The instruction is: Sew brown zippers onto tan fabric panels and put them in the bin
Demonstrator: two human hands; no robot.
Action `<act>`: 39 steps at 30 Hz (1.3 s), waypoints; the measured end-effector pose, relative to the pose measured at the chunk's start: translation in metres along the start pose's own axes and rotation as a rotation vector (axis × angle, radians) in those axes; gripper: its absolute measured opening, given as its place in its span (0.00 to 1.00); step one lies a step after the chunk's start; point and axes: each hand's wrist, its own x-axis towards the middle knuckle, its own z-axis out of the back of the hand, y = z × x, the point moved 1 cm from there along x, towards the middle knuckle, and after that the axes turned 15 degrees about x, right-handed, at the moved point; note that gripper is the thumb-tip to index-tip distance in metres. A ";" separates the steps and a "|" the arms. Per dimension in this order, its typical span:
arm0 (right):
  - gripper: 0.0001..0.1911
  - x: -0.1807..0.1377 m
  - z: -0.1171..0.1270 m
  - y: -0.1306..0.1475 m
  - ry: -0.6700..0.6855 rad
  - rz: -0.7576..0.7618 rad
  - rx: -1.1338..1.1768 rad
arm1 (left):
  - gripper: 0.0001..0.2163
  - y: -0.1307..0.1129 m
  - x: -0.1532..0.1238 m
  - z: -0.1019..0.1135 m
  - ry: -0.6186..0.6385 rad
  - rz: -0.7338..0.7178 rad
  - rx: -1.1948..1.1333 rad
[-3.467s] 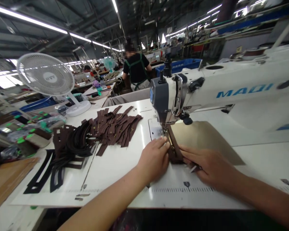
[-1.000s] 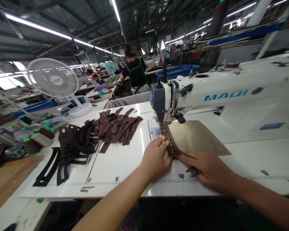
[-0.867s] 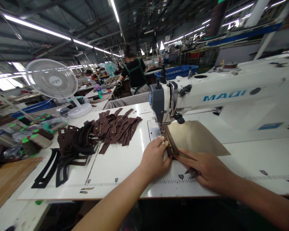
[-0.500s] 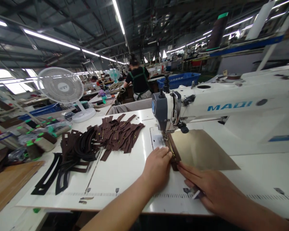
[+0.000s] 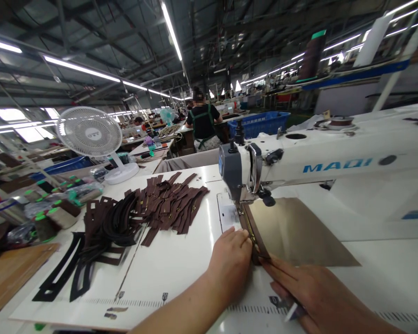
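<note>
2 hands pressed flat on the white sewing table, one at each side of a brown zipper strip. Left hand lay palm down, fingers together, fingertips touching the strip's left edge just beside the metal needle plate. Right hand lay spread at the strip's near end, forefinger stretched along the lower edge of the tan panel, with a small pale tool pinched between 2 lower fingers; could not tell what kind. Strip ran from under the presser foot of the white sewing machine back toward the hands, lying on the left edge of the tan panel. Further left on the table, well apart from the hands, was heaped a pile of brown zipper pieces, touching a bundle of dark curved strips and black cut-out frames. Beyond stood a white desk fan and green-capped thread spools. Far off, turned away at another bench, stood a person in a black top.
</note>
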 end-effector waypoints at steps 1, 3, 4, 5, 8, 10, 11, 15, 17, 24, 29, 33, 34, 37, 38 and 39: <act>0.22 0.000 0.000 -0.001 -0.007 0.006 -0.005 | 0.09 0.000 0.001 0.000 0.011 -0.002 0.005; 0.23 0.001 0.000 -0.003 -0.030 0.018 -0.007 | 0.09 0.002 0.004 -0.002 0.022 -0.004 -0.001; 0.23 0.003 0.000 -0.004 -0.041 0.020 -0.005 | 0.08 0.003 0.005 -0.003 0.021 -0.002 -0.009; 0.23 0.004 0.000 -0.006 -0.049 0.017 -0.002 | 0.08 0.004 0.007 -0.003 0.018 0.000 -0.017; 0.24 0.010 0.002 -0.010 -0.057 0.006 0.030 | 0.07 0.009 0.011 -0.007 -0.004 0.001 -0.031; 0.24 0.013 0.002 -0.013 -0.049 -0.003 0.069 | 0.06 0.012 0.014 -0.009 -0.024 0.001 -0.039; 0.24 0.015 0.002 -0.016 -0.040 -0.013 0.090 | 0.06 0.014 0.016 -0.010 -0.031 0.005 -0.045; 0.26 0.018 -0.001 -0.028 -0.003 -0.066 0.155 | 0.08 0.021 0.020 -0.015 -0.018 0.054 -0.072; 0.26 0.020 -0.003 -0.034 0.004 -0.086 0.174 | 0.08 0.024 0.023 -0.017 0.010 0.081 -0.074; 0.22 0.028 -0.007 -0.046 0.096 -0.146 0.197 | 0.06 0.028 0.028 -0.023 0.049 0.118 -0.022; 0.22 0.028 -0.007 -0.046 0.111 -0.130 0.178 | 0.08 0.026 0.023 -0.025 0.041 0.078 -0.042; 0.22 0.029 -0.008 -0.048 0.134 -0.121 0.162 | 0.06 0.025 0.024 -0.024 0.045 0.088 -0.028; 0.23 0.030 -0.008 -0.048 0.133 -0.115 0.158 | 0.06 0.025 0.024 -0.024 0.050 0.092 -0.026; 0.24 0.031 -0.010 -0.048 0.100 -0.073 0.157 | 0.05 0.025 0.025 -0.025 0.074 0.112 -0.018; 0.24 0.030 -0.011 -0.049 0.086 -0.060 0.158 | 0.05 0.025 0.024 -0.025 0.087 0.114 -0.013; 0.23 0.028 -0.012 -0.050 0.067 -0.047 0.156 | 0.06 0.025 0.024 -0.025 0.104 0.112 -0.009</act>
